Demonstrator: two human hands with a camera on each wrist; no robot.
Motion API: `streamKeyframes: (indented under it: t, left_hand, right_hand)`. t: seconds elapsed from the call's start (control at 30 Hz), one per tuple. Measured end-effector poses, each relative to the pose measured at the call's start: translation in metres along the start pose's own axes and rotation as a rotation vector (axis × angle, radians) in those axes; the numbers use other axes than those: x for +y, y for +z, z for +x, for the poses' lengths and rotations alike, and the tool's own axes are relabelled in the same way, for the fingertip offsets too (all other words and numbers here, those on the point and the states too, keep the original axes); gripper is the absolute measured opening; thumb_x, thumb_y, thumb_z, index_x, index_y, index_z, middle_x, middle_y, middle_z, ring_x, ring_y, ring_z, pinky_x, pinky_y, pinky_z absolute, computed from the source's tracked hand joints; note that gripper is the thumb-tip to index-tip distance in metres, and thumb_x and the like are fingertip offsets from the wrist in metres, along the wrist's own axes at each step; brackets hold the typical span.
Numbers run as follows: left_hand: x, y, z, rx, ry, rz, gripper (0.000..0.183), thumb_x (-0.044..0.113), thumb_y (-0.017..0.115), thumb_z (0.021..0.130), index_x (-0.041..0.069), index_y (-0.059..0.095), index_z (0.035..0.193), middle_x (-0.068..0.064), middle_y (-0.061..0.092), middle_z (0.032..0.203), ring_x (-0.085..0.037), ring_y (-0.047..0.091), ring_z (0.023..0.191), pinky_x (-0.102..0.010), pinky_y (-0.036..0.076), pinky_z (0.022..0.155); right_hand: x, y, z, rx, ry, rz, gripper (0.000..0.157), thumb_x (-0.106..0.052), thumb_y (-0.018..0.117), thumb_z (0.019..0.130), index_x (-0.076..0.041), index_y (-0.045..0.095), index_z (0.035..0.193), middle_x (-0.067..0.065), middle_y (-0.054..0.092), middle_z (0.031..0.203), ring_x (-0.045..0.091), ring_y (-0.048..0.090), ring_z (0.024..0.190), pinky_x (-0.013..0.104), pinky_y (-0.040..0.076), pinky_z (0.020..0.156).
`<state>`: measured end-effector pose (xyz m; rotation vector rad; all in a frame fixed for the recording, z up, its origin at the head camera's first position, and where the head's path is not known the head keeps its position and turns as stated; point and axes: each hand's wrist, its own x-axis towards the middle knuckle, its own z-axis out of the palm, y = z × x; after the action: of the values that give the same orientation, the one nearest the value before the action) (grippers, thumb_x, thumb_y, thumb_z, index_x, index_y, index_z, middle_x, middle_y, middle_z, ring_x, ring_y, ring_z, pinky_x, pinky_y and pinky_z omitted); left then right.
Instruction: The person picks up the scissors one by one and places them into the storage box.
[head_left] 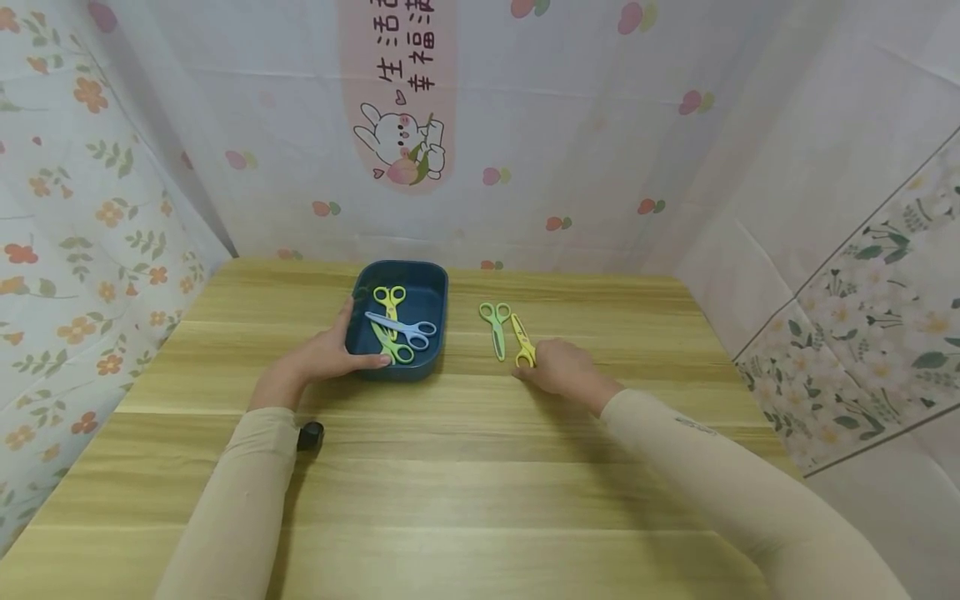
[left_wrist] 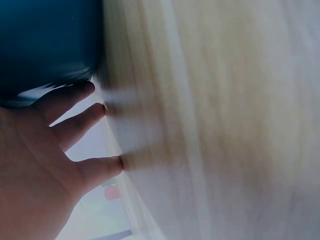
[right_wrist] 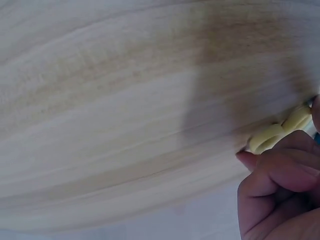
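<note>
In the head view, a dark blue plastic bin [head_left: 442, 321] stands at the back left of the table. Yellow scissors [head_left: 391, 303], light blue scissors [head_left: 401, 326] and green scissors [head_left: 389, 342] lie crossed inside it. My left hand [head_left: 318, 354] rests against the bin's left side, thumb over the near rim; the left wrist view has its fingers [left_wrist: 80, 122] spread and fairly straight beside the wall. To the right, my right hand [head_left: 566, 367] pinches another yellow pair of scissors [head_left: 522, 337] by the handles, blades pointing away. Green scissors [head_left: 497, 327] lie just left of that pair.
The wood-grain table [head_left: 420, 500] meets a white printed curtain [head_left: 570, 125] at the back. A floral cloth [head_left: 90, 250] hangs on the left and a floral panel [head_left: 870, 317] on the right. A small black object [head_left: 311, 436] sits at my left wrist.
</note>
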<state>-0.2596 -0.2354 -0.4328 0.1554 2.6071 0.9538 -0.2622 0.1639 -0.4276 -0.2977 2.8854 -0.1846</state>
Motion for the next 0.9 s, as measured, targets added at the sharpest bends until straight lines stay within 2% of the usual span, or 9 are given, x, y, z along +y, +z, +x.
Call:
streamKeyframes:
  t: [0.13,0.2,0.3,0.37,0.47,0.6,0.73,0.9]
  left_hand:
    - [-0.002,0.001,0.001,-0.001,-0.004,0.004,0.142,0.076,0.073,0.085,0.018,-0.027,0.167,-0.037,0.009,0.174,-0.057,0.025,0.158,-0.071,0.026,0.127]
    - [-0.002,0.001,0.001,-0.002,-0.007,0.009,0.143,0.077,0.073,0.084,0.018,-0.028,0.166,-0.037,0.009,0.174,-0.058,0.025,0.158,-0.071,0.026,0.127]
    - [-0.002,0.001,0.001,-0.002,-0.009,0.004,0.143,0.078,0.073,0.084,0.019,-0.028,0.166,-0.036,0.008,0.174,-0.058,0.024,0.158,-0.071,0.025,0.127]
    - [-0.002,0.000,0.000,-0.001,-0.008,-0.002,0.143,0.078,0.073,0.084,0.020,-0.028,0.167,-0.035,0.007,0.175,-0.057,0.023,0.159,-0.071,0.025,0.127]
    - [-0.001,-0.001,0.000,0.002,-0.007,-0.006,0.142,0.077,0.073,0.084,0.021,-0.027,0.167,-0.035,0.007,0.175,-0.056,0.023,0.159,-0.070,0.025,0.128]
    - [0.000,-0.001,-0.002,0.003,-0.009,0.010,0.142,0.076,0.073,0.085,0.018,-0.028,0.167,-0.037,0.010,0.174,-0.057,0.026,0.158,-0.071,0.027,0.127]
    - [0.001,-0.001,-0.003,0.004,-0.011,0.023,0.142,0.076,0.073,0.085,0.017,-0.028,0.166,-0.039,0.012,0.172,-0.059,0.028,0.156,-0.071,0.028,0.126]
    - [0.002,0.000,-0.003,0.001,-0.008,0.017,0.143,0.077,0.072,0.085,0.017,-0.028,0.166,-0.038,0.011,0.173,-0.058,0.028,0.156,-0.071,0.028,0.126]
  right_hand:
    - [0.003,0.001,-0.001,0.013,-0.006,-0.003,0.055,-0.059,0.067,0.099,-0.018,0.046,0.068,-0.003,0.045,0.064,0.016,0.045,0.055,0.031,0.034,0.047]
    - [0.005,0.002,-0.001,0.008,-0.003,0.005,0.054,-0.061,0.067,0.099,-0.015,0.052,0.074,-0.002,0.048,0.067,0.017,0.047,0.058,0.032,0.036,0.049]
    - [0.007,0.003,-0.002,-0.017,0.019,0.018,0.062,-0.065,0.066,0.098,-0.003,0.061,0.104,0.001,0.052,0.076,0.020,0.053,0.066,0.033,0.040,0.055]
    - [0.008,0.004,-0.002,-0.037,0.039,0.042,0.078,-0.066,0.065,0.098,0.004,0.054,0.129,0.003,0.054,0.082,0.023,0.056,0.072,0.035,0.043,0.059]
    - [0.010,0.006,-0.002,-0.065,0.062,0.082,0.092,-0.067,0.064,0.098,0.008,0.038,0.146,0.004,0.053,0.082,0.024,0.058,0.075,0.036,0.044,0.061]
    - [0.012,0.007,0.003,-0.096,0.082,0.146,0.091,-0.067,0.062,0.099,0.008,0.033,0.142,0.001,0.049,0.077,0.023,0.055,0.070,0.034,0.042,0.058]
    - [0.012,0.008,0.007,-0.119,0.118,0.201,0.098,-0.067,0.061,0.098,0.012,0.028,0.146,0.002,0.048,0.079,0.022,0.052,0.071,0.032,0.041,0.059]
    - [0.010,0.010,0.006,-0.106,0.125,0.184,0.091,-0.065,0.061,0.099,0.012,0.033,0.139,0.004,0.049,0.081,0.023,0.054,0.073,0.033,0.043,0.061]
